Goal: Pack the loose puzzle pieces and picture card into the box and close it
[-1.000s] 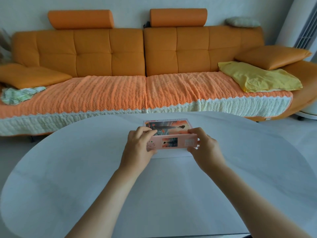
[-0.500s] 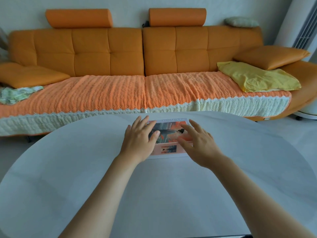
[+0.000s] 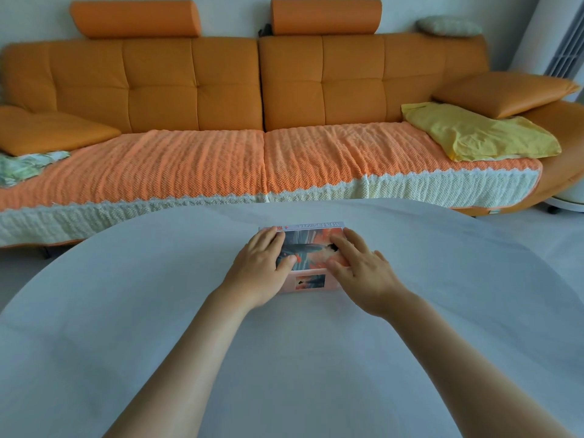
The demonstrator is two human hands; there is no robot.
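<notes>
My left hand (image 3: 262, 270) and my right hand (image 3: 360, 273) lie flat with straight fingers, gripping nothing, on the 9 and 3 o'clock sides of the box (image 3: 309, 281) lid. The closed box sits on the white table (image 3: 158, 311), at 12 o'clock from me. Behind it is an orange sofa (image 3: 221, 90).

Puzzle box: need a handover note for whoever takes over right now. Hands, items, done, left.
Left hand: flat on the left part of the lid of the puzzle box, fingers straight, pressing.
Right hand: flat on the right part of the lid, likewise.
The box lies closed on the white table, toward its far side.
Done: no loose pieces or picture card in sight, presumably packed.
Left: check the lid sits fully down, then lift both hands.
</notes>
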